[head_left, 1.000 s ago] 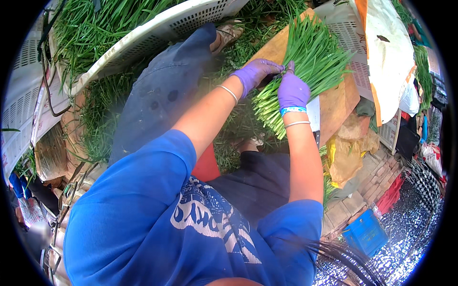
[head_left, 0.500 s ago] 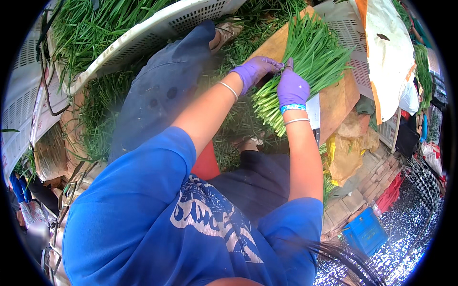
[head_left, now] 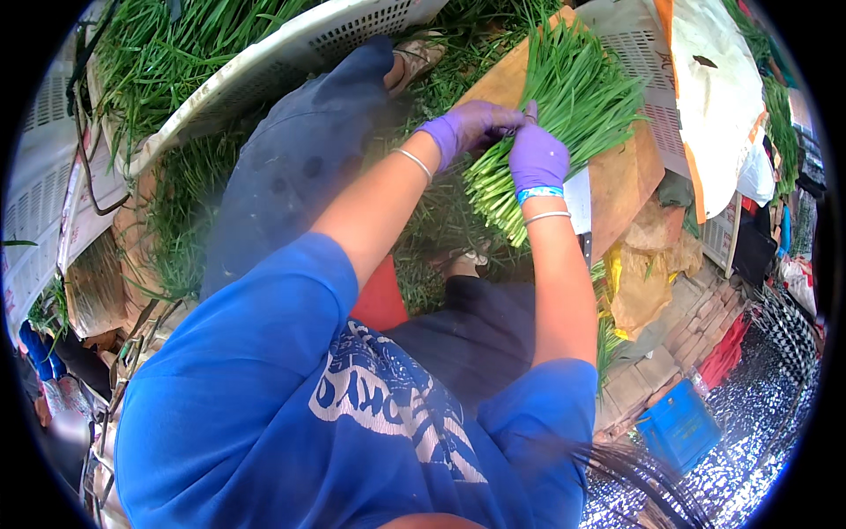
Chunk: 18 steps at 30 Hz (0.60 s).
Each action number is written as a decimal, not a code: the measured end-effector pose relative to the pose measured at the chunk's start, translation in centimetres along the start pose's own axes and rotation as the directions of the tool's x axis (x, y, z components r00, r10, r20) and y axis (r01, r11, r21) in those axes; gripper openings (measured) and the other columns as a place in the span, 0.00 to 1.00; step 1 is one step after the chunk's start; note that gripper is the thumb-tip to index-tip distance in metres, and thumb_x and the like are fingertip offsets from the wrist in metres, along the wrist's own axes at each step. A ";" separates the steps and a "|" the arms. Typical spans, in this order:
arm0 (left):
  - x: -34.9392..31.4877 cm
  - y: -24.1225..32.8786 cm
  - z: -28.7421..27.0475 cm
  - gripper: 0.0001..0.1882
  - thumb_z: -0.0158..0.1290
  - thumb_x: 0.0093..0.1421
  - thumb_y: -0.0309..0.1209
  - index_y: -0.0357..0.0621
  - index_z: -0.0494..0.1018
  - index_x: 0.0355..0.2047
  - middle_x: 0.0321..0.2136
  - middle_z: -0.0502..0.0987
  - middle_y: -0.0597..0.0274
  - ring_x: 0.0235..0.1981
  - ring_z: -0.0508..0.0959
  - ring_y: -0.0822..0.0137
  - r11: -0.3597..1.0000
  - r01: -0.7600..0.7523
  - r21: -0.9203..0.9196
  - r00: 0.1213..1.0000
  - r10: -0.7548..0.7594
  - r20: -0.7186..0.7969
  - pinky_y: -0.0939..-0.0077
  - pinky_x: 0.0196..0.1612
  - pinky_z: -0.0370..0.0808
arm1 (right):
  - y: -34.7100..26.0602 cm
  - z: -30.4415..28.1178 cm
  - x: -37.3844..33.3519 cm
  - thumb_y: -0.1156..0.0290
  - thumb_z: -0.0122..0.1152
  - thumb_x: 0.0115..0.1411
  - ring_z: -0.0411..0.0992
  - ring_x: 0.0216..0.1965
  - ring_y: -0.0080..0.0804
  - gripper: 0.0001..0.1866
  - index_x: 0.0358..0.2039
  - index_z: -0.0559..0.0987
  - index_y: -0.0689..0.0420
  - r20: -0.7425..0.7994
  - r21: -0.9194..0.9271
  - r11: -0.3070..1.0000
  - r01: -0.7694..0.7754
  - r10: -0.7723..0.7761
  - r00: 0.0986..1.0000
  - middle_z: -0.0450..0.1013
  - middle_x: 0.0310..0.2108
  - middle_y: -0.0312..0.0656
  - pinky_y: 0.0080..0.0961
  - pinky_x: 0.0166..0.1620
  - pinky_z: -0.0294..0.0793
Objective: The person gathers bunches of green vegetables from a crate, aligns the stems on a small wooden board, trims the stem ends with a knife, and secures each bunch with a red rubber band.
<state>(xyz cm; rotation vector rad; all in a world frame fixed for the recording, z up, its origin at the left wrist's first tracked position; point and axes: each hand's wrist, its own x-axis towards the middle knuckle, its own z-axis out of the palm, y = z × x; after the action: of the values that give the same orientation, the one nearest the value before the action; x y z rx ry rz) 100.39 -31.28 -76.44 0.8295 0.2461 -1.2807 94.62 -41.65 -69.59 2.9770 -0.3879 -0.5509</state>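
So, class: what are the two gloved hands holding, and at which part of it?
Both the left hand and right hand grip a bundle of green chives around its narrow middle, above the cut stem ends.

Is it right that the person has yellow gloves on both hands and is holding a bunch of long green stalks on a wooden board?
Not quite: the head view shows purple gloves on the left hand and right hand. The rest holds: both hands grip the bunch of green stalks on the wooden board.

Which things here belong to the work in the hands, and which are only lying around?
In the work: left hand and right hand in purple gloves, gripping the bundle of green chives; wooden board under it.

Lying about: white perforated basket of greens, blue box, white bag.
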 end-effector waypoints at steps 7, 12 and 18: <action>-1.8 -0.5 1.5 0.13 0.51 0.51 0.20 0.30 0.71 0.39 0.37 0.75 0.55 0.35 0.74 0.73 0.827 -0.429 0.363 0.862 0.495 -0.110 0.82 0.40 0.70 | -0.8 -0.5 0.4 0.70 0.38 0.56 0.74 0.31 0.46 0.26 0.57 0.56 0.60 0.042 0.031 0.999 -0.038 0.037 0.998 0.74 0.31 0.52 0.41 0.35 0.72; -5.5 -0.7 0.2 0.13 0.47 0.53 0.22 0.29 0.68 0.40 0.27 0.72 0.59 0.27 0.72 0.71 0.896 -0.336 -0.289 0.883 0.407 0.234 0.75 0.38 0.72 | -0.4 0.0 1.2 0.70 0.38 0.56 0.74 0.34 0.47 0.27 0.57 0.55 0.58 0.045 0.060 0.998 -0.036 0.033 0.998 0.73 0.33 0.53 0.40 0.38 0.71; -12.0 2.3 -1.1 0.18 0.51 0.53 0.29 0.34 0.69 0.43 0.39 0.74 0.55 0.36 0.75 0.68 0.836 0.067 0.545 0.842 -0.341 0.419 0.76 0.39 0.75 | -0.4 0.0 1.3 0.66 0.39 0.58 0.74 0.35 0.46 0.24 0.56 0.58 0.56 0.043 0.056 0.997 -0.060 0.057 0.997 0.73 0.35 0.52 0.40 0.38 0.71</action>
<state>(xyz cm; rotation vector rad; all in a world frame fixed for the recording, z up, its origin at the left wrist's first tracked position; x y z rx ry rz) 99.15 -21.46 -69.12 0.8921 -0.4645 -1.7670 95.88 -41.57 -70.11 3.0012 -0.5009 -0.6056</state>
